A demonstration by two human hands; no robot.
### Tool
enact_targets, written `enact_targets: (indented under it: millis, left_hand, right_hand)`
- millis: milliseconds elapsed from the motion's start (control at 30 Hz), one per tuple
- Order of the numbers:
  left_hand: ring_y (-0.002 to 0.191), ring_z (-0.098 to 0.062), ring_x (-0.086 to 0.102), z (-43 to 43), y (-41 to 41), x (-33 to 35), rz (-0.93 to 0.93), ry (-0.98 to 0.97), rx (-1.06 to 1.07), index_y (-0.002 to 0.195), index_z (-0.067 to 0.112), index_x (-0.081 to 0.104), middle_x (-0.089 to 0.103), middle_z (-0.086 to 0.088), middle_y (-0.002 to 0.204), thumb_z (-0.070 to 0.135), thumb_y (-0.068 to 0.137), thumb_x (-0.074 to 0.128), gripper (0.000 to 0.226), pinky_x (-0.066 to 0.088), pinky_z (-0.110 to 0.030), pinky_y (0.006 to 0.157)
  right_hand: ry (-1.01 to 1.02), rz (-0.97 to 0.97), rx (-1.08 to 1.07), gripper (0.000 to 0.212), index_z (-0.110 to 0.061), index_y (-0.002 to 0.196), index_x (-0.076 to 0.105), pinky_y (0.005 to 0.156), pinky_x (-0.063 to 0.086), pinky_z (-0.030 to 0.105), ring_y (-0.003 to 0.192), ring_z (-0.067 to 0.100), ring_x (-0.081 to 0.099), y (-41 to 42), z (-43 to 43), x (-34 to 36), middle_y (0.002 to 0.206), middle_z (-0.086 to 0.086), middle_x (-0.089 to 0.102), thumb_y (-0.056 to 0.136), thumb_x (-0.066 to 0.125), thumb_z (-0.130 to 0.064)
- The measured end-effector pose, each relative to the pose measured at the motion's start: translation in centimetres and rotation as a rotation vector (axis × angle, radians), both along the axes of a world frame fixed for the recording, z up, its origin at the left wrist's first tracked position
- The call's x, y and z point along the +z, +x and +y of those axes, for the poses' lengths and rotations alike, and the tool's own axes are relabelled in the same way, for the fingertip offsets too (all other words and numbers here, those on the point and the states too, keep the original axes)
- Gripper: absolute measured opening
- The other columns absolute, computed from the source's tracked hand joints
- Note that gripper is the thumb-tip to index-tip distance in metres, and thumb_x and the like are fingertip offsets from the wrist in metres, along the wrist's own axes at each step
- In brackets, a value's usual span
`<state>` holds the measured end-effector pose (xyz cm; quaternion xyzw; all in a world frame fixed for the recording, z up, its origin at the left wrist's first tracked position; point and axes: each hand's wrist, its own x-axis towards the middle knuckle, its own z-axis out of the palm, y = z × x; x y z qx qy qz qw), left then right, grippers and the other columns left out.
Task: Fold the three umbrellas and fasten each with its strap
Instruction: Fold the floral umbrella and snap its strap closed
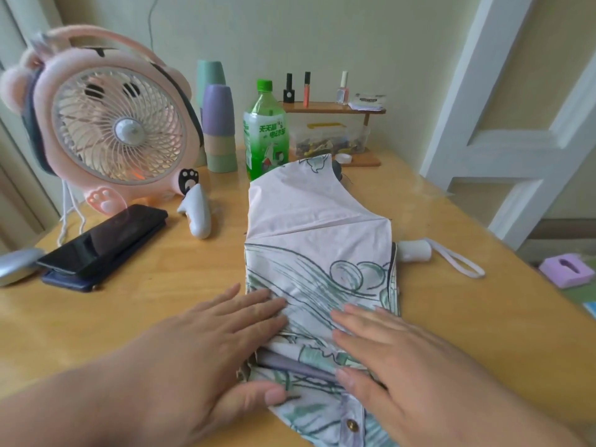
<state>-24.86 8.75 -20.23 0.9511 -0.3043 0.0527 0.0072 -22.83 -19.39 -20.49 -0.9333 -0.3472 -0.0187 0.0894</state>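
From my seat, the umbrella (316, 253) lies flat in the middle of the table (154, 304), and I place everything else from it. Its handle (414, 250) pokes out on its right side. The left hand (206, 343) rests flat on its near left edge, and the right hand (403, 356) lies flat on its near right part. A phone (106, 237) lies left of the umbrella. A fan (113, 124) stands to the far left behind it. A bottle (265, 130) stands just behind it, with stacked cups (219, 124) behind and left, and a small shelf (332, 108) behind and right.
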Motion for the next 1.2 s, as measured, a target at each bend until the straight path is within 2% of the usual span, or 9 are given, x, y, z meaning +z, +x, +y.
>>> enact_targets:
  millis: [133,267,333,467,600,733,967,1067,1200]
  left_hand:
    - [0.134,-0.005,0.048,1.2,-0.7,0.6,-0.040,-0.153,-0.027,0.130,0.040,0.059,0.052,0.019,0.141,0.065,0.102,0.034,0.045,0.027,-0.034,0.113]
    - [0.100,0.001,0.058,0.4,0.2,1.9,-0.114,-0.456,0.104,0.104,0.039,0.065,0.055,0.025,0.111,0.052,0.104,0.040,0.028,0.047,-0.024,0.082]
    - [0.098,0.001,0.060,0.4,0.9,2.1,-0.065,-0.563,0.174,0.101,0.044,0.065,0.056,0.027,0.110,0.056,0.091,0.055,0.019,0.050,-0.020,0.073]
    - [0.099,-0.004,0.063,0.6,1.4,2.4,0.087,-0.472,0.054,0.112,0.048,0.065,0.051,0.030,0.125,0.057,0.083,0.068,0.031,0.051,-0.020,0.080]
    - [0.110,-0.003,0.059,0.3,1.9,2.2,-0.040,-0.378,-0.049,0.117,0.038,0.067,0.054,0.020,0.125,0.027,0.084,0.077,0.037,0.049,-0.025,0.091]
    - [0.106,-0.008,0.061,-0.4,2.4,2.8,-0.116,-0.445,-0.086,0.122,0.025,0.070,0.059,0.011,0.118,0.034,0.087,0.075,0.036,0.049,-0.026,0.090]
    - [0.091,-0.010,0.065,-0.5,3.1,3.0,-0.114,-0.638,-0.036,0.111,0.025,0.073,0.064,0.014,0.112,0.000,0.081,0.081,0.040,0.054,-0.025,0.078]
    - [0.090,-0.004,0.067,-0.6,2.9,2.7,-0.153,-0.613,-0.063,0.108,0.021,0.075,0.069,0.012,0.103,-0.003,0.081,0.080,0.037,0.053,-0.020,0.080]
    - [0.097,-0.007,0.070,-0.6,2.8,2.5,-0.245,-0.555,-0.139,0.112,0.017,0.077,0.074,0.008,0.106,0.005,0.084,0.079,0.031,0.056,-0.024,0.085]
  right_hand:
    - [0.044,-0.079,0.001,0.055,-0.034,0.122,0.074,0.114,0.031,0.022,0.136,-0.003,0.049,-0.2,-1.9,-0.5,0.143,-0.019,0.060,0.106,0.028,-0.059]
    - [0.222,-0.147,-0.080,0.030,-0.033,0.082,0.076,0.089,0.051,0.023,0.121,-0.003,0.052,0.2,-1.8,0.1,0.121,-0.019,0.070,0.095,0.052,-0.046]
    - [0.252,-0.175,-0.108,0.018,-0.034,0.092,0.075,0.091,0.046,0.024,0.123,-0.001,0.048,0.5,-2.0,0.1,0.124,-0.019,0.062,0.087,0.062,-0.046]
    - [0.211,-0.144,-0.056,0.033,-0.039,0.111,0.069,0.098,0.035,0.018,0.133,-0.001,0.040,0.4,-2.4,0.3,0.135,-0.023,0.047,0.081,0.065,-0.054]
    - [0.280,-0.328,-0.008,0.006,-0.022,0.092,0.076,0.088,0.052,0.032,0.116,0.013,0.057,1.2,-1.7,-0.1,0.116,-0.008,0.064,0.090,0.071,-0.020]
    - [0.513,-0.370,0.011,0.016,-0.010,0.085,0.078,0.087,0.049,0.023,0.100,0.012,0.063,1.7,-1.6,0.8,0.096,-0.006,0.071,0.093,0.066,-0.016]
    - [0.984,0.286,-0.204,0.014,-0.029,0.089,0.080,0.088,0.059,0.025,0.103,0.008,0.073,1.0,-1.2,1.5,0.106,-0.011,0.077,0.080,0.083,-0.019]
    - [0.968,0.347,-0.247,0.037,-0.032,0.090,0.080,0.085,0.060,0.027,0.096,0.007,0.075,0.7,-1.3,1.4,0.100,-0.010,0.079,0.079,0.080,0.004]
    - [1.086,0.303,-0.226,0.029,-0.019,0.082,0.082,0.079,0.059,0.020,0.086,0.020,0.076,0.8,-1.4,1.7,0.087,0.006,0.080,0.074,0.081,0.009]
